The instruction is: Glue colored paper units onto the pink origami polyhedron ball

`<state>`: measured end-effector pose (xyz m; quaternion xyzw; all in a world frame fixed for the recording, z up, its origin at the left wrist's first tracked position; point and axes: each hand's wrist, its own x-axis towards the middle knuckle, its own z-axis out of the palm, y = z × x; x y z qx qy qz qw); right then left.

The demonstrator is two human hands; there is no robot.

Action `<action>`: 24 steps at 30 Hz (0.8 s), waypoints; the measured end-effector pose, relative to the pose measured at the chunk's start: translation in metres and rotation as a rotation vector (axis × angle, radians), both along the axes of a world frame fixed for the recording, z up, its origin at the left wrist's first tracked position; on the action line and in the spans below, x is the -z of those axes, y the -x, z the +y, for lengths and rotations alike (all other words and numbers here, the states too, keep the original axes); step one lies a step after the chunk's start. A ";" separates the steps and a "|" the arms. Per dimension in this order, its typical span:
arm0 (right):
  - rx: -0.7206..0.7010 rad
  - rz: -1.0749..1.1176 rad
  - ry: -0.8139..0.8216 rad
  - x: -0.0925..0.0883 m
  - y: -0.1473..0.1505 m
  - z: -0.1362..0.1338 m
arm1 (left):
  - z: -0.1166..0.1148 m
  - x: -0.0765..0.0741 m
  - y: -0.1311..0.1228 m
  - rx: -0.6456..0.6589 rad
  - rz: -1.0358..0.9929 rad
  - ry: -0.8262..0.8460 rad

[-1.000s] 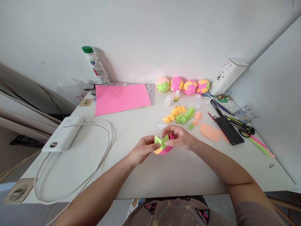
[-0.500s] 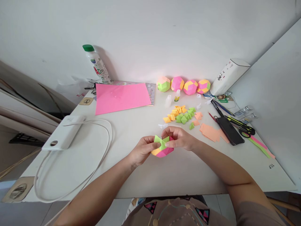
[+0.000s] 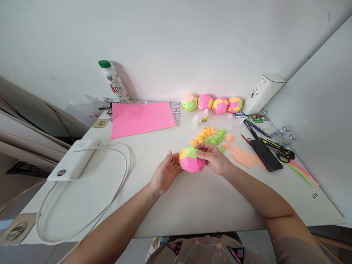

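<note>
A faceted paper ball (image 3: 191, 164) in pink, green and yellow is held above the table. My right hand (image 3: 216, 158) grips it from the right, thumb on the green top facets. On the other side my left hand (image 3: 167, 170) is open, thumb raised off the ball, its fingertips at the ball's left edge; whether they press on it I cannot tell. Just beyond lie folded yellow paper pieces (image 3: 202, 135) and folded green paper pieces (image 3: 216, 138). A few peach folded pieces (image 3: 229, 138) lie to their right.
Several finished paper balls (image 3: 205, 102) line the wall, with small bottles (image 3: 195, 121) before them. Pink sheets (image 3: 141, 118) lie back left, a white power strip (image 3: 73, 160) with cable at left. A black phone-like slab (image 3: 266, 154), scissors (image 3: 283, 158) and peach slips (image 3: 243, 157) are at right.
The ball has turned in my hands, showing more pink, and its raised green flaps now lie flatter. My left thumb has come off it. My right hand keeps hold.
</note>
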<state>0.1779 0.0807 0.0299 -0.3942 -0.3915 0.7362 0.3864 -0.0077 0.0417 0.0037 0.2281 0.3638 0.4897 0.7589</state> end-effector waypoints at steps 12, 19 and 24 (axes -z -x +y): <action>-0.203 -0.254 0.018 0.000 -0.004 -0.002 | -0.001 0.009 0.004 -0.216 0.385 -0.159; -0.347 -0.318 -0.081 -0.004 -0.004 -0.006 | -0.011 0.002 0.001 0.191 0.423 -0.254; -0.414 -0.295 -0.055 -0.003 -0.006 -0.005 | -0.009 0.002 0.000 0.284 0.369 -0.160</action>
